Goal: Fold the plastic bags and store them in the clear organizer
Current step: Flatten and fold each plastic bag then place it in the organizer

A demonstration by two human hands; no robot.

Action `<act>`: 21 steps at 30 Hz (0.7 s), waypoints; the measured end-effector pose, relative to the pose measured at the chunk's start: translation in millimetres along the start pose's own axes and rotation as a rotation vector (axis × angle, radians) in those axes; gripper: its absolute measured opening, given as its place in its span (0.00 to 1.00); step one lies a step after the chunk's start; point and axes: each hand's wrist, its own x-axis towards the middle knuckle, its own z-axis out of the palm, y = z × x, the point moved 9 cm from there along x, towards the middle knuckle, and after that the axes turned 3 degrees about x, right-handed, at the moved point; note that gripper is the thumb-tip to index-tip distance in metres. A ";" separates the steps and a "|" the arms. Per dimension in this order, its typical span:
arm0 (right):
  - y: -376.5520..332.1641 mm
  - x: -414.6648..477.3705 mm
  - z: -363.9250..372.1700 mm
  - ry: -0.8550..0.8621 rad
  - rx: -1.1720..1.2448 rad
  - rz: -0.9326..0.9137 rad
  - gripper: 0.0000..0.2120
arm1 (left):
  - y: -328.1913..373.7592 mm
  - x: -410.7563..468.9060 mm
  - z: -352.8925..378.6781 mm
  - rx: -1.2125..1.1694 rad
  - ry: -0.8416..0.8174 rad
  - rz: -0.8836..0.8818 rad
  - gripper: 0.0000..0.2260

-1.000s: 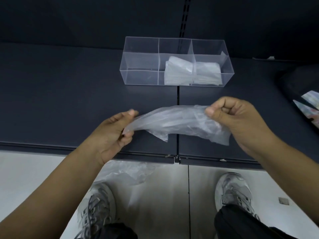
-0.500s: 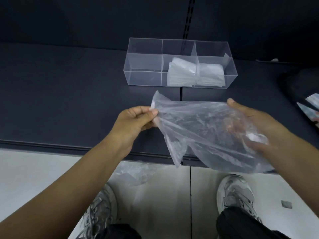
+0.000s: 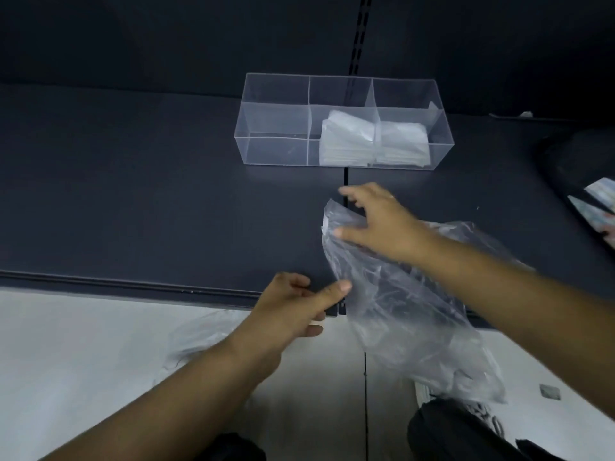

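With the bag (image 3: 399,311) half on the shelf (image 3: 166,211) and half hanging over its front edge, the right hand (image 3: 382,224) pressing it with straight fingers (image 3: 357,194) and the left hand (image 3: 293,304) curled at its side (pinching or not, I cannot tell), better to pull it fully onto the shelf and smooth it before folding.

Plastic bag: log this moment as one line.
plastic bag: unfolded, draped over shelf edge | right hand: flat on bag | left hand: at bag's edge, grip unclear | clear organizer: folded bags in middle, right compartments

left hand (image 3: 296,304): fingers curled, thumb out | right hand (image 3: 379,224): fingers spread, palm down
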 end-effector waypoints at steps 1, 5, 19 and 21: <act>0.3 1.1 8.7 0.048 -0.072 -0.001 0.37 | 0.3 0.6 2.1 0.018 0.004 0.004 0.44; 13.0 -1.4 15.3 0.298 -0.226 0.110 0.39 | 5.8 1.9 12.7 0.116 0.013 0.068 0.37; 9.5 -12.4 21.1 0.458 -0.230 0.135 0.26 | 34.9 -1.0 -37.6 0.341 0.498 0.554 0.06; 18.3 -9.4 13.6 0.425 -0.105 0.146 0.20 | 21.1 13.8 -64.9 0.012 0.491 0.350 0.08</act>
